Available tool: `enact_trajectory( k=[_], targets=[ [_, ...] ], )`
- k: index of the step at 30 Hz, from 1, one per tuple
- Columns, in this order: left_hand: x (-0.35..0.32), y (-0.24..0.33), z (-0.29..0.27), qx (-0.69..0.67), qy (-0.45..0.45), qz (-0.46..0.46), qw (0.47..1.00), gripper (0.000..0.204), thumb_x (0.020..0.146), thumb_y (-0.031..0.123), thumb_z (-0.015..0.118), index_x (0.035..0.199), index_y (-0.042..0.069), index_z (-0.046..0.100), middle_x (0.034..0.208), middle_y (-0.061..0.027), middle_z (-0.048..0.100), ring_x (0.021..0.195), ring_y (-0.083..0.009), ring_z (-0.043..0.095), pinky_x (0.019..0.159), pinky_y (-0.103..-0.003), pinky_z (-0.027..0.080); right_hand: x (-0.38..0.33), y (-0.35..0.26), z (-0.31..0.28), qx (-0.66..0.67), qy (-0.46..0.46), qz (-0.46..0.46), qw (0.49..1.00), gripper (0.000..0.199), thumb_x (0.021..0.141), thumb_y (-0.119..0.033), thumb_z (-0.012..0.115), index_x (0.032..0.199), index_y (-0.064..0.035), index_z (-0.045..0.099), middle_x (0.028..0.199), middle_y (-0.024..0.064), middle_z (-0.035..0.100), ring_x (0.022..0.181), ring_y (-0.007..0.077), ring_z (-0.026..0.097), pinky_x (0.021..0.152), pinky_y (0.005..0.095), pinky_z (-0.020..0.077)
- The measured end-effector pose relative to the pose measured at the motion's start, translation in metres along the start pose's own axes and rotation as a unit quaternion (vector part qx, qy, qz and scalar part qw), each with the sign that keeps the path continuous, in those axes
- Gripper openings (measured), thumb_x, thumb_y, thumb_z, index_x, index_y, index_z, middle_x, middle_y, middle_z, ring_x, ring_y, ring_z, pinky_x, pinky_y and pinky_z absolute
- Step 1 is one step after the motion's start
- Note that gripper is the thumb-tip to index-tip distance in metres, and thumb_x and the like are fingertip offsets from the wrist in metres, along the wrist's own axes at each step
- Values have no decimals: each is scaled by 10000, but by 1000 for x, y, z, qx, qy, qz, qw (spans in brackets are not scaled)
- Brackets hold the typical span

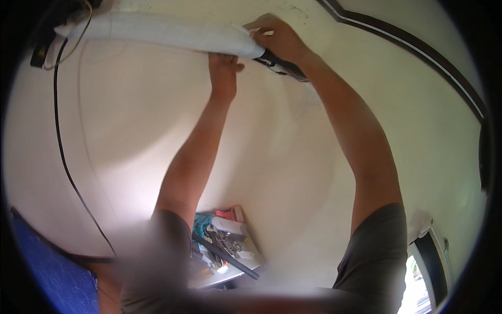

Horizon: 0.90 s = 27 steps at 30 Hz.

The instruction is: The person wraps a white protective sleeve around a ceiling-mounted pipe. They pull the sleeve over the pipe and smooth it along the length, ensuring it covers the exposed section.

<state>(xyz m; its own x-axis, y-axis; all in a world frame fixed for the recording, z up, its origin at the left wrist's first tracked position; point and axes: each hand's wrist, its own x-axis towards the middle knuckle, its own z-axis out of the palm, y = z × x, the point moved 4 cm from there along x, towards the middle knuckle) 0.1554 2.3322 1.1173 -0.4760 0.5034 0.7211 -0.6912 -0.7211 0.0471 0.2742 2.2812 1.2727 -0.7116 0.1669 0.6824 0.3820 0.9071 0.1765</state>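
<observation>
A long, thick pipe wrapped in white tape [167,34] runs along the top of the wall. Dark lines and wires [280,67] stick out of its right end. From below, my left hand [224,76] grips the wrapped pipe near that end; its fingertips are hidden by the wrap and its thumb points right. My right hand [281,41] curls over the end where the white wrap stops, with its fingers bent against it. Whether a loose end of tape is between those fingers, I cannot tell.
A black cable [58,125] hangs down the wall at left. Below stands a small table [251,264] with tools, a teal cloth [201,225] and a dark tube [227,256]. Blue patterned fabric [52,261] lies lower left, a bright window [418,282] lower right. Dark trim [408,44] crosses the upper right.
</observation>
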Motion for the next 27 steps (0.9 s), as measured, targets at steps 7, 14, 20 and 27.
enact_trajectory(
  k=[7,14,20,27],
  targets=[
    [20,39,9,61,-89,23,994,925,605,-208,513,1499,24,472,1505,-115,545,1427,-270,496,1143,-350,429,17,19,16,-39,9,92,995,278,968,-205,619,1165,-115,792,976,120,786,923,222,737,879,366,567],
    [3,27,5,19,-26,-18,999,627,764,-205,564,1363,-21,548,1378,-100,593,1300,-239,565,1093,-364,454,12,19,16,-9,-173,118,978,395,1011,-227,518,1290,-40,725,1077,101,760,902,170,687,858,344,539],
    [-4,27,13,118,-16,15,993,470,851,-121,629,1301,-5,561,1265,-84,605,1174,-200,584,1026,-349,476,-20,0,6,-161,41,38,985,238,965,-111,557,1158,-42,677,1077,174,712,987,337,681,892,432,547],
    [-35,30,20,415,3,3,910,268,1034,213,606,1114,-32,680,920,-140,718,786,-283,687,781,-430,560,-75,-44,34,-341,34,-93,935,388,827,-222,785,1115,-78,569,1065,118,585,990,320,627,833,484,553]
  ],
)
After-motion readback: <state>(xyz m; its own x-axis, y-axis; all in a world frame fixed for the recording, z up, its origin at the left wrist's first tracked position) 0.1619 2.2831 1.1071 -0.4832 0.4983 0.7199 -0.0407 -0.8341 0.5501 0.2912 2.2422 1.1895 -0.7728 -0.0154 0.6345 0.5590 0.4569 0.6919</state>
